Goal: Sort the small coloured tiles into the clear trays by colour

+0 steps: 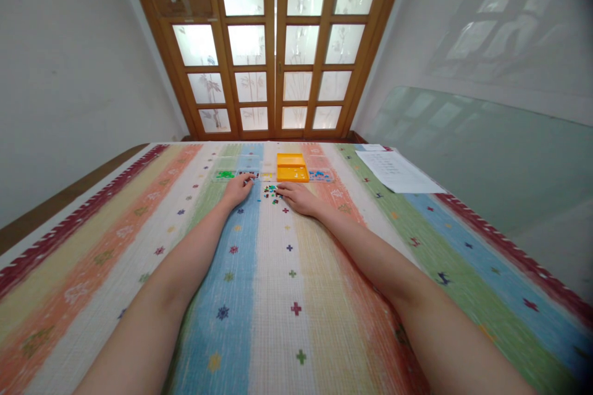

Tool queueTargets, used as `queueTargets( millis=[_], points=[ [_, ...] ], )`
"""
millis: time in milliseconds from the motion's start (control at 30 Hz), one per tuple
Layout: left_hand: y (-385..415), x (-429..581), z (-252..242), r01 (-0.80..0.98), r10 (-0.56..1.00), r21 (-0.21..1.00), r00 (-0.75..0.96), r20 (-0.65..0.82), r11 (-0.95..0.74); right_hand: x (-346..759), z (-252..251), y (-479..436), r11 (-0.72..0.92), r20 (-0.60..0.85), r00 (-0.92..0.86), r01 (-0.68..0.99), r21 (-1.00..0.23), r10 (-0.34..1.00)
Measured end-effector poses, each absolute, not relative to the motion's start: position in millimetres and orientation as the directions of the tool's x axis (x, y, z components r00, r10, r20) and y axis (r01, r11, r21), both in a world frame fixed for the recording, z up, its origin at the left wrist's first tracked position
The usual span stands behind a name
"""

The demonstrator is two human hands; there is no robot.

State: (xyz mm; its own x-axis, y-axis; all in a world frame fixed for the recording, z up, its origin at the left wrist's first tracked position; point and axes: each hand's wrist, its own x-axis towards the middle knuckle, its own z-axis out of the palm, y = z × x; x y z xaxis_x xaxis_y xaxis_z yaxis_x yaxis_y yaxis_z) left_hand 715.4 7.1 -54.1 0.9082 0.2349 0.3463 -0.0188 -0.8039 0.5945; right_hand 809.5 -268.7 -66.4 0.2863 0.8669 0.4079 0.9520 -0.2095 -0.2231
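My left hand (239,190) is over the near edge of a clear box holding small dark red pieces (248,173). Its fingertips are drawn together at that box; anything between them is too small to make out. Beside the mixed heap of small green, blue and dark pieces (270,190) on the cloth rests my right hand (299,199), fingers stretched out and touching the heap's right side. Behind the heap are small yellow pieces (267,177) in a clear box. An orange box (293,159) stands with its lid raised, a few pale pieces inside.
Green pieces (225,174) fill a clear box at the left, and blue pieces (319,176) another at the right. Printed paper sheets (396,171) lie at the table's far right. A striped cloth (273,296) covers the table. Wooden glazed doors (277,99) stand beyond.
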Motion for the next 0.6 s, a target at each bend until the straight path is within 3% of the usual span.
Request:
queueTargets(
  millis=[400, 600],
  points=[
    [6.9, 714.8, -53.4, -0.023, 0.212, 0.578, 0.918, 0.335, -0.816, 807.7, -64.0, -266.5, -0.230, 0.379, 0.277, 0.959, -0.166, 0.883],
    [4.6, 713.8, -52.8, -0.058, 0.183, 0.572, 0.917, 0.355, -0.818, 812.7, -61.5, -272.0, -0.372, 0.484, 0.414, 0.910, -0.185, 0.771]
  ],
)
